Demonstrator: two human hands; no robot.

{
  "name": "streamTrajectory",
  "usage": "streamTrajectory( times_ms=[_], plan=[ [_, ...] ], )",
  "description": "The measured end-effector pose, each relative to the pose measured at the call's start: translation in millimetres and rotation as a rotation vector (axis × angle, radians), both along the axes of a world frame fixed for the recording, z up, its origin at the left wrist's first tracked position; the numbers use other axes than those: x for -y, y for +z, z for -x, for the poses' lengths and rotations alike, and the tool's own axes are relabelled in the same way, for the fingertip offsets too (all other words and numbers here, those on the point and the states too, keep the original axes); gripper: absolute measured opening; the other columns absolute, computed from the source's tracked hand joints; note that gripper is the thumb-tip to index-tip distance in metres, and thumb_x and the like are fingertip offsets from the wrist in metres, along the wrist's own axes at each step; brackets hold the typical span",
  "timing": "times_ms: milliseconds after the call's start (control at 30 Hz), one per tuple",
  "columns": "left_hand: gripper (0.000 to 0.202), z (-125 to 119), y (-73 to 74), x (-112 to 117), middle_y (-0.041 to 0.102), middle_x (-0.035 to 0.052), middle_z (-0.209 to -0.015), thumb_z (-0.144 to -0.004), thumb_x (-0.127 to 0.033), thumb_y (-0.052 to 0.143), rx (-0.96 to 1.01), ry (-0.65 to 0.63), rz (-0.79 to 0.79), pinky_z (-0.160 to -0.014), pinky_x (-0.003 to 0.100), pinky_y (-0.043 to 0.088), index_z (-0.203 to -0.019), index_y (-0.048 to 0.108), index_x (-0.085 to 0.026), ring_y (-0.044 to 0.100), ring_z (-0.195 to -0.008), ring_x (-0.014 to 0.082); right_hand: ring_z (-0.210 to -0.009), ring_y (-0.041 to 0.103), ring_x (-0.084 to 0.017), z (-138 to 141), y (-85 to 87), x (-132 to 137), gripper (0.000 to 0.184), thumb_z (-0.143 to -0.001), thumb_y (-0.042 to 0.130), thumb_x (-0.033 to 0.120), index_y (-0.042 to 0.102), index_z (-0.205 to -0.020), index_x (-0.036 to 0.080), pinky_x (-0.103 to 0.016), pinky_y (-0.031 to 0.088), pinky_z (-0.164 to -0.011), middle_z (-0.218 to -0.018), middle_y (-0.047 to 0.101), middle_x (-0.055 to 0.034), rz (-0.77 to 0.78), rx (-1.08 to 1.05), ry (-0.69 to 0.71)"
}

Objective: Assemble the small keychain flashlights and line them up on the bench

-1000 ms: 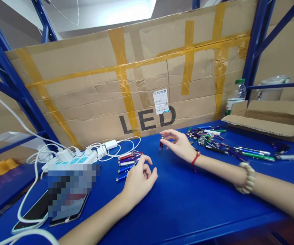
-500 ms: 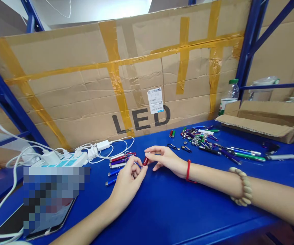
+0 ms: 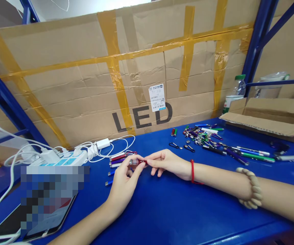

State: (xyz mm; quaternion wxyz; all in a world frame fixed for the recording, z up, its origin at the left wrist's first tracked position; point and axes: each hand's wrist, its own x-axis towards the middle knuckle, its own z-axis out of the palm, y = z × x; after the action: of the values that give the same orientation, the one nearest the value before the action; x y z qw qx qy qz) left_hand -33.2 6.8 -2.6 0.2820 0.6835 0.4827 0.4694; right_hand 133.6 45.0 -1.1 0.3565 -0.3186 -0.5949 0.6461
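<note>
A small red pen-like torch is held level between both hands above the blue table. My left hand pinches its silver left end with thumb and fingertips. My right hand, with a red string on the wrist, grips its right end with closed fingers. Just behind my left hand lies a row of finished red, purple and blue torches with clips.
A heap of loose pen parts, clips and tubes lies to the right. An open cardboard box and a bottle stand at far right. A power strip with white cables and phones sit at left. A taped cardboard wall stands behind.
My right hand carried the red torch from near the parts heap back to my left hand. Both hands now hold it, turned level.
</note>
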Motion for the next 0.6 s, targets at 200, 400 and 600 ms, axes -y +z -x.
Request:
streamTrajectory(
  times_ms=[200,400,600],
  plan=[
    [0.026,-2,1.3,1,0.051,-0.0015,-0.064,-0.084,-0.04,0.046,-0.038,-0.064,0.042,-0.046,0.021,0.031,-0.086,0.058,-0.018,0.043,-0.053,0.0112,-0.053,0.06,-0.007,1,-1.6,2,0.054,-0.06,0.073,0.044,0.068,-0.101,0.01,-0.015,0.048,-0.044,-0.065,0.065,-0.0023,-0.044,0.05,0.022],
    [0.036,0,-1.4,2,0.044,-0.0032,-0.063,-0.086,-0.051,0.037,-0.052,-0.068,0.106,-0.046,0.022,0.031,-0.072,0.047,-0.019,0.037,-0.05,0.0106,-0.052,0.061,-0.008,4,-4.5,1,0.032,-0.067,0.069,0.035,0.07,-0.089,0.011,-0.015,0.045,-0.04,-0.077,0.068,-0.0051,-0.181,0.171,0.02],
    [0.043,-2,-1.8,2,0.041,-0.0029,-0.06,-0.087,-0.057,0.03,-0.079,-0.109,0.156,-0.046,0.022,0.031,-0.069,0.044,-0.02,0.038,-0.054,0.0129,-0.055,0.06,-0.008,-7,-5.9,-7,0.016,-0.079,0.057,0.018,0.071,-0.086,0.016,-0.018,0.044,-0.054,-0.075,0.07,-0.0021,-0.691,0.521,-0.148]
  ],
)
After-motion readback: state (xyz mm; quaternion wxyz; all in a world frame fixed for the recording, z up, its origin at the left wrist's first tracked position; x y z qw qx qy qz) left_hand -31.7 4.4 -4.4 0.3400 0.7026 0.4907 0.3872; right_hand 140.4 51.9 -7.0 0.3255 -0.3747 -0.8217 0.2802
